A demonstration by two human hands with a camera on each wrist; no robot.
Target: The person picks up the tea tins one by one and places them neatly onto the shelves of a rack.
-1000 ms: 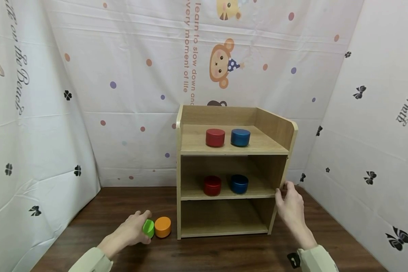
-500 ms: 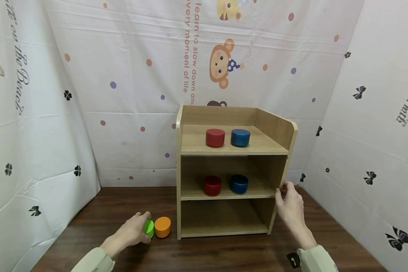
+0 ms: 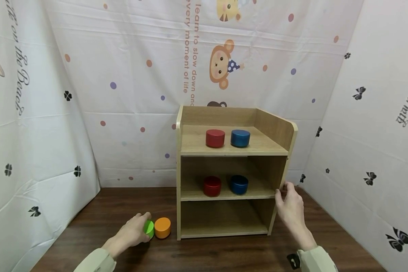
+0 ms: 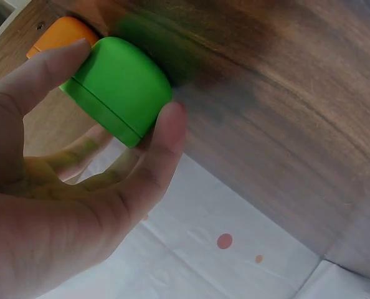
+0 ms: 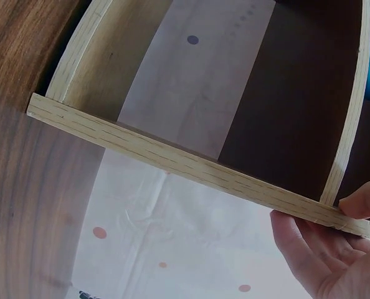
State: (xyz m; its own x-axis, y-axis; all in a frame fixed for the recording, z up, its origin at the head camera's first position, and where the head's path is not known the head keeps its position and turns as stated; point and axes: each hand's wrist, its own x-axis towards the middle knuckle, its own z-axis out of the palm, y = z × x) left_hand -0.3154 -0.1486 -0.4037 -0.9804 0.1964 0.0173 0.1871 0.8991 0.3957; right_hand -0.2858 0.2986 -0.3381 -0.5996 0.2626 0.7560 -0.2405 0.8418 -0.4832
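Observation:
A small round green tin (image 3: 149, 229) with a seam round its side stands on the table. My left hand (image 3: 130, 230) pinches it between thumb and fingertips; in the left wrist view the green tin (image 4: 119, 87) shows between them. Touching or nearly touching it on the right is an orange tin (image 3: 162, 227). My right hand (image 3: 291, 206) grips the right side panel of a wooden shelf unit (image 3: 234, 153). From the right wrist view, the thumb of that hand (image 5: 334, 249) lies on the inner side of the panel and the fingers lie on the outer side.
On the top shelf stand a red tin (image 3: 215, 138) and a blue tin (image 3: 240, 138). The middle shelf bears another red tin (image 3: 212, 186) and another blue tin (image 3: 239, 184). Printed white cloth (image 3: 132, 94) hangs behind and at both sides of the dark wooden table (image 3: 204, 253).
My left hand and sleeve have shifted very slightly to the right, still at the green tin. The right hand stays in place on the side panel.

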